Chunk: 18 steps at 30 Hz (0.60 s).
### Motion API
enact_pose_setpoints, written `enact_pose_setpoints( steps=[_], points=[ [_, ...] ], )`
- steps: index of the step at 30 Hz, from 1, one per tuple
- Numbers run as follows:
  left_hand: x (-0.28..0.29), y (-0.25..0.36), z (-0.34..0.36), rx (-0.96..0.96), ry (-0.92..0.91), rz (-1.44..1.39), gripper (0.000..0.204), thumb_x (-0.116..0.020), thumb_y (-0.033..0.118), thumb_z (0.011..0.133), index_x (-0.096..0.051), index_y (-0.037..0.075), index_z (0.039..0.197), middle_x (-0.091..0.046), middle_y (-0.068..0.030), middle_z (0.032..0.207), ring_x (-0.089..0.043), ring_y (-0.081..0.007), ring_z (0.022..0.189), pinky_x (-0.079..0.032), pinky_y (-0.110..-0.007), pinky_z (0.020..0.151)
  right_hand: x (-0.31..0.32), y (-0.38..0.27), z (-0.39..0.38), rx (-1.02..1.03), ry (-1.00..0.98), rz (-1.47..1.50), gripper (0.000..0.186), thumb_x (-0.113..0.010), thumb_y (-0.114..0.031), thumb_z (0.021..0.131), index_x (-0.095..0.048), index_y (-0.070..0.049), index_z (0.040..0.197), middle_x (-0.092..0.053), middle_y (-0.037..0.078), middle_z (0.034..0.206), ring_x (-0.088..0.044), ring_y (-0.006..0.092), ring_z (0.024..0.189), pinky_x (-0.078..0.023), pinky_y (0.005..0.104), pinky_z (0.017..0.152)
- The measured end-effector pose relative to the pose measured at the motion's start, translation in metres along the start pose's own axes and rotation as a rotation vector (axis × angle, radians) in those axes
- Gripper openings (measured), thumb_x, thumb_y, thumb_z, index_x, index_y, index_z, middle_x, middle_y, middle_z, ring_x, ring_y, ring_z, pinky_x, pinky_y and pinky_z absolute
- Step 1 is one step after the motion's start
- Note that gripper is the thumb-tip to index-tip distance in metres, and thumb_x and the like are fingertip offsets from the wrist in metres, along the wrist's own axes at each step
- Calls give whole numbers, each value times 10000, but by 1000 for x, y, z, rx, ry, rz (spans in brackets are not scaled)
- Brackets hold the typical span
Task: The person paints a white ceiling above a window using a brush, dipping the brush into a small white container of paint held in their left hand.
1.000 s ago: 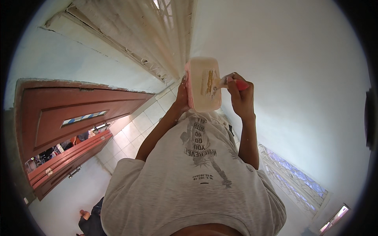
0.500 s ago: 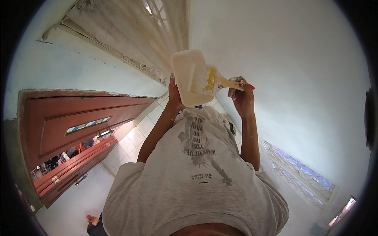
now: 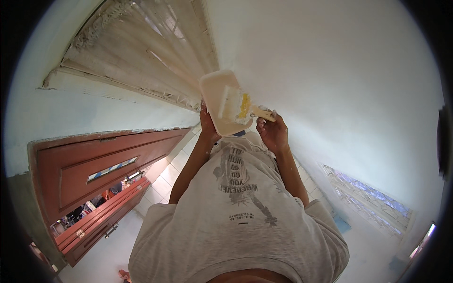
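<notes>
Filling the right side of my feed, a pale wall (image 3: pixel 330 94) is the largest thing, then the grey shirt (image 3: pixel 236 200) below and a red-brown door (image 3: pixel 118 153) off to the left. Above the shirt, tipped toward me, sits the cream tub (image 3: pixel 214 85). I have the left hand (image 3: pixel 208 123) clasped on its left side, with most of the fingers hidden, so I cannot tell how far they reach beneath. I judge it thin plastic: light, a little springy, and slick where wet, so I would carry it from below with a spread palm rather than pinch the rim. Smaller, the flat brush (image 3: pixel 244 106) lies across the tub's face, its bristles (image 3: pixel 230 101) toward the left; whether they press on the surface I cannot tell. My right hand (image 3: pixel 276 132) is closed on the handle (image 3: pixel 261 113), which looks stiff and easy to steer. The bristles should bend under load, turning heavier when soaked. I would grip near the yellow band for control, keeping fingers off wet smears that could let it slip.
</notes>
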<state>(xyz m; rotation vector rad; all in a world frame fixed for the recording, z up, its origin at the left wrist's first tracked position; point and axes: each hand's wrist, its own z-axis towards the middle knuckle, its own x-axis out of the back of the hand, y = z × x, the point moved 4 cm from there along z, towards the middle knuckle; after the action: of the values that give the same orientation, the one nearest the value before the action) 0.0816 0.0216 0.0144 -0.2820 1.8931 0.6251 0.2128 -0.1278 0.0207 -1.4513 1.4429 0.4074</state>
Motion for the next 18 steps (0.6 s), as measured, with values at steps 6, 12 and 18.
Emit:
enact_pose_setpoints(
  steps=[6,12,18],
  points=[
    [22,6,7,-38,28,33,634,-370,563,1012,-424,110,1451,-533,-126,1391,-554,-311,1251,-481,-507,1032,17,-20,9,-110,-286,-351,378,-609,-168,952,-592,86,1231,-666,148,1032,-571,145,819,-478,267,751],
    [43,8,3,-127,181,67,586,-391,518,1020,-431,103,1432,-553,-116,1352,-570,-295,1226,-519,-467,991,13,-16,20,-254,-445,-430,422,-652,-157,922,-595,73,1271,-661,88,994,-576,139,815,-460,261,721],
    [64,19,-10,-340,252,378,523,-393,450,1033,-426,100,1420,-578,-99,1300,-620,-261,1146,-574,-414,912,12,-25,55,-289,-370,-417,397,-668,-134,905,-573,-13,1271,-640,112,990,-490,117,724,-388,221,626]
  ],
)
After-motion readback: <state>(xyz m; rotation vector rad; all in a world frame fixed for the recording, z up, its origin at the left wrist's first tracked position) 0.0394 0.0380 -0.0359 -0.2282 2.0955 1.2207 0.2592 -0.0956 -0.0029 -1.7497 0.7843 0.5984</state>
